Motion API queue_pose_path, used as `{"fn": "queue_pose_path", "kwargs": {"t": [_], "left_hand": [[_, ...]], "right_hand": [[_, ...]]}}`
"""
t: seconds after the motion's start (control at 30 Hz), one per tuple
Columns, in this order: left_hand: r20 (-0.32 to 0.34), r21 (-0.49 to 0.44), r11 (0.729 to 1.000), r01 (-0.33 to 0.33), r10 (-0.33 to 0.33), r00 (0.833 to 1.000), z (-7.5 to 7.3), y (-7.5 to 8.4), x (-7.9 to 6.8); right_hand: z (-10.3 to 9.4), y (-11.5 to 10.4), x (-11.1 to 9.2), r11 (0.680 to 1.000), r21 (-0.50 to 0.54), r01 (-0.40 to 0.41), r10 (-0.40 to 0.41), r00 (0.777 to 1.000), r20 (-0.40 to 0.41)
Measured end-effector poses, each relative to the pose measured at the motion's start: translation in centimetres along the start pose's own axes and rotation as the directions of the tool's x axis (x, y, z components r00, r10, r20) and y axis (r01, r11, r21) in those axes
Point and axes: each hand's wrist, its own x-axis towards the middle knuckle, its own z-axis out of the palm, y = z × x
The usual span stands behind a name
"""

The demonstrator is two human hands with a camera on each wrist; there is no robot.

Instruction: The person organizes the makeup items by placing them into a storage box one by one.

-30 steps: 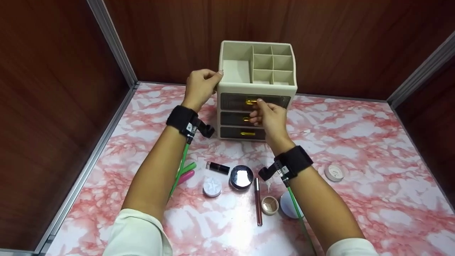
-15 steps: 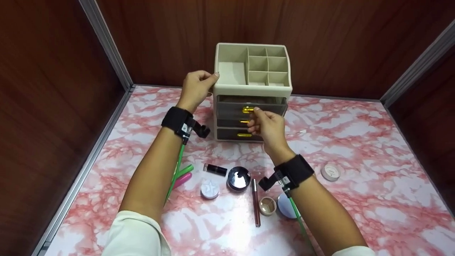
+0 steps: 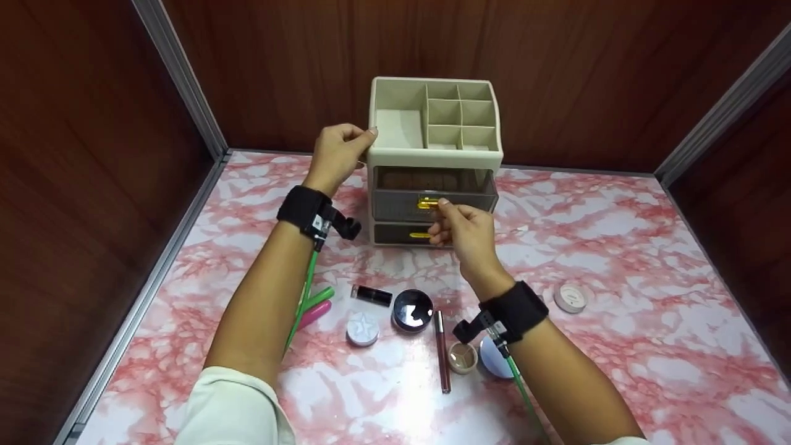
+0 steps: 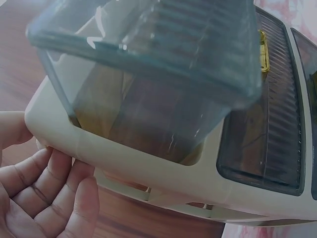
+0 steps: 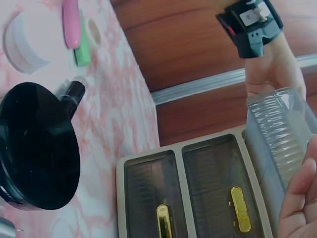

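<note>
A cream drawer organizer [image 3: 435, 158] stands at the back of the table, with divided compartments on top. My left hand [image 3: 337, 151] holds its upper left edge, thumb on the rim; in the left wrist view the fingers [image 4: 37, 181] bend against the side wall. My right hand [image 3: 471, 238] pinches the gold handle [image 3: 425, 203] of the top drawer [image 3: 395, 209]. This see-through grey drawer is pulled out well past the frame. In the right wrist view, the two lower drawers [image 5: 213, 183] sit closed, each with a gold handle.
In front lie a black round compact [image 3: 413, 310], a black lipstick [image 3: 372, 295], a star-lidded jar [image 3: 363, 329], a dark red lip gloss tube [image 3: 442, 352], a small brown palette [image 3: 462, 358], a lilac round case [image 3: 494, 357], green [image 3: 320, 298] and pink tubes [image 3: 315, 313], and a white round case [image 3: 570, 298].
The top drawer, flush one second ago, has slid out toward me as my right hand drew its handle forward and down. My left hand keeps its hold on the organizer's edge.
</note>
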Motion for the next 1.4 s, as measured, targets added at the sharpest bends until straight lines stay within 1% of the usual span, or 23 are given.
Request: {"fn": "queue_pose_path", "kwargs": {"t": [0.17,0.4,0.6,0.83,1.03,1.2,1.4], "left_hand": [[-0.004,0.022,1.0,0.001,-0.001,1.0,-0.1,-0.1,-0.2],[0.004,0.013,1.0,0.007,-0.007,1.0,-0.1,0.1,-0.1],[0.01,0.004,1.0,-0.008,0.008,1.0,0.1,0.4,0.4],[0.016,-0.015,0.999,0.034,-0.034,0.999,0.5,-0.1,0.5],[0.03,-0.039,0.999,0.023,-0.022,0.999,1.0,0.1,0.5],[0.044,-0.057,0.998,0.038,-0.035,0.998,1.1,0.0,0.6],[0.041,-0.067,0.996,0.056,-0.053,0.998,0.7,-0.2,0.4]], "right_hand": [[-0.1,0.2,-1.0,1.0,0.013,0.015,-0.016,0.999,0.03],[-0.3,0.0,-2.1,0.999,0.008,0.041,-0.042,0.997,0.057],[-0.5,-0.2,-2.4,0.998,-0.011,0.066,-0.066,0.996,0.058],[-0.8,-0.1,-3.7,0.998,0.011,0.056,-0.057,0.997,0.055],[-1.1,-0.2,-4.5,0.997,0.019,0.075,-0.076,0.996,0.05],[-1.4,0.2,-4.9,0.997,0.003,0.08,-0.08,0.996,0.043],[-1.4,1.2,-5.3,0.998,0.005,0.07,-0.07,0.995,0.069]]}}
